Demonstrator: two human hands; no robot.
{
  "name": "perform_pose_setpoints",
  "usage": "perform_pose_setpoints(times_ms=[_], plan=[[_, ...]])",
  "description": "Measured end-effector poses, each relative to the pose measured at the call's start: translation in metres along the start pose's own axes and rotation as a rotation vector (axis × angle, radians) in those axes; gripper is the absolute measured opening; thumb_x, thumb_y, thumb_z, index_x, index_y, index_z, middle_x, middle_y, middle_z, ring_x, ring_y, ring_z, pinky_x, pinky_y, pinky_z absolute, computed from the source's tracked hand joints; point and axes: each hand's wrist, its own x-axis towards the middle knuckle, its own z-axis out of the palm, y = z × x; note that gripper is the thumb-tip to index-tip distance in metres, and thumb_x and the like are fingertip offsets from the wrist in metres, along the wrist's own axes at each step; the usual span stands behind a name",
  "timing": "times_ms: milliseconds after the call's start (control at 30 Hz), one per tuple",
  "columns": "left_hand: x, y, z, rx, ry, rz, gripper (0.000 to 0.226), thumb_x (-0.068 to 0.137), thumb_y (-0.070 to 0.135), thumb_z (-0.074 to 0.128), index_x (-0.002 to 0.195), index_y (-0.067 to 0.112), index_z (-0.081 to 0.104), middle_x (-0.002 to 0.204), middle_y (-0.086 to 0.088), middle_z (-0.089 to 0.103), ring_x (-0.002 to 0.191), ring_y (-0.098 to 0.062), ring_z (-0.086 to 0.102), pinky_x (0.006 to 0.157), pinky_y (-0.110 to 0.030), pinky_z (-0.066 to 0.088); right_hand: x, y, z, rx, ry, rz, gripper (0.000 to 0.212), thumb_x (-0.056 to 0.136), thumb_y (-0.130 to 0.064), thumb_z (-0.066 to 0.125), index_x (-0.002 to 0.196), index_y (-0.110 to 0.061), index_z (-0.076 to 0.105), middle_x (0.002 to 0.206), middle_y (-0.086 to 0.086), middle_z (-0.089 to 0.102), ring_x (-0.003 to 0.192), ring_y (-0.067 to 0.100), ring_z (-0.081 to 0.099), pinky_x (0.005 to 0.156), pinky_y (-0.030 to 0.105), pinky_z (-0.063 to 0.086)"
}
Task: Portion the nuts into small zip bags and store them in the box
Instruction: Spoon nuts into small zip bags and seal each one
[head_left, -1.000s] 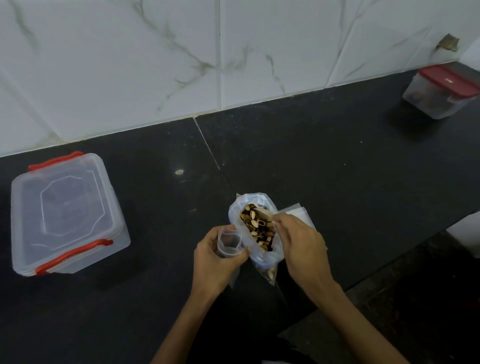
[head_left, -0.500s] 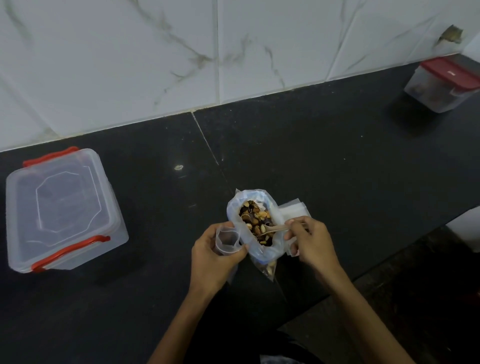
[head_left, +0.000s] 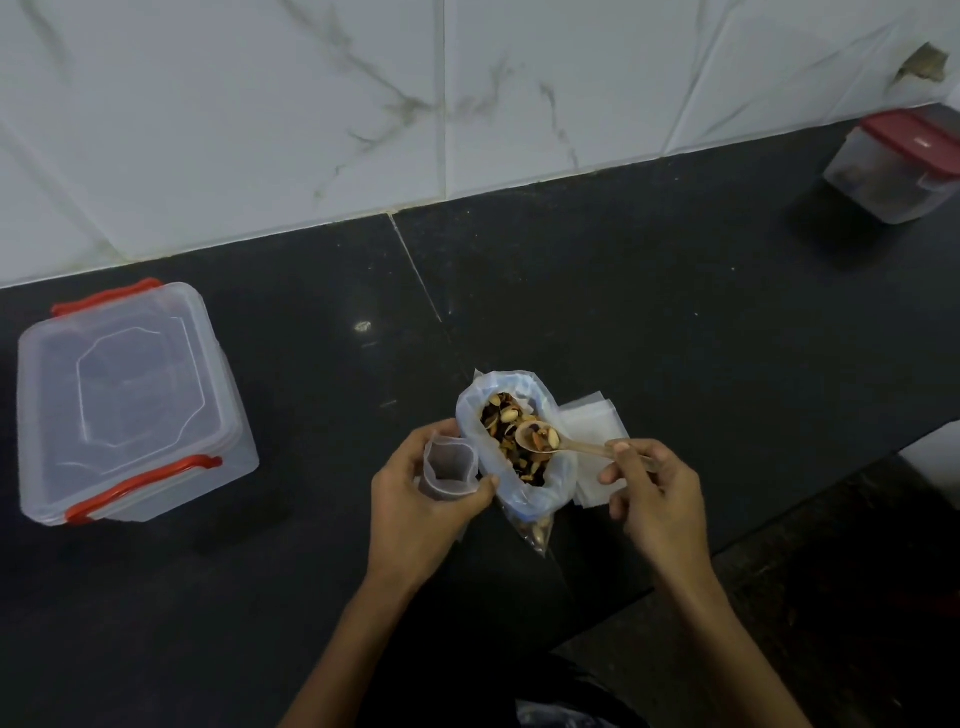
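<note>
A large clear bag of mixed nuts (head_left: 519, 499) stands open on the black counter. My left hand (head_left: 415, 504) grips a small zip bag (head_left: 449, 470), its mouth held open, just left of the big bag. My right hand (head_left: 654, 493) pinches the handle of a clear plastic spoon (head_left: 576, 444). The spoon's bowl holds a few nuts and hovers over the big bag's mouth. A clear box (head_left: 124, 400) with red latches sits closed at the far left.
A stack of spare small zip bags (head_left: 597, 421) lies flat behind the big bag. A red-lidded container (head_left: 898, 166) sits at the back right by the tiled wall. The counter's front edge (head_left: 779, 525) runs just right of my right hand.
My right hand drew back to the right and lifted the spoon out of the nuts with a small load. My left hand kept holding the small bag open.
</note>
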Motion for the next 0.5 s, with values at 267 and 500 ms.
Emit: perform_pose_setpoints(times_ms=[267,500], plan=[[0.000,-0.003,0.003,-0.035,0.043,-0.011,0.054,0.063,0.004,0.083,0.108,0.025,0.062,0.100,0.011,0.066,0.093,0.005,0.062,0.072,-0.006,0.047,-0.025,-0.030,-0.005,0.144,0.016,-0.093,0.016,0.094,-0.021,0.051,0.082,-0.020,0.063,0.063,-0.004,0.063,0.041,0.005,0.047,0.039,0.014,0.036],[0.002,-0.003,0.006,-0.039,0.041,-0.018,0.058,0.062,0.006,0.083,0.109,0.028,0.058,0.098,0.014,0.067,0.095,0.005,0.062,0.076,-0.007,0.047,-0.061,-0.045,0.013,-0.128,-0.106,-0.567,0.014,0.091,-0.036,0.052,0.090,-0.029,0.064,0.072,-0.017,0.063,0.061,-0.001,0.059,0.051,0.007,0.042]])
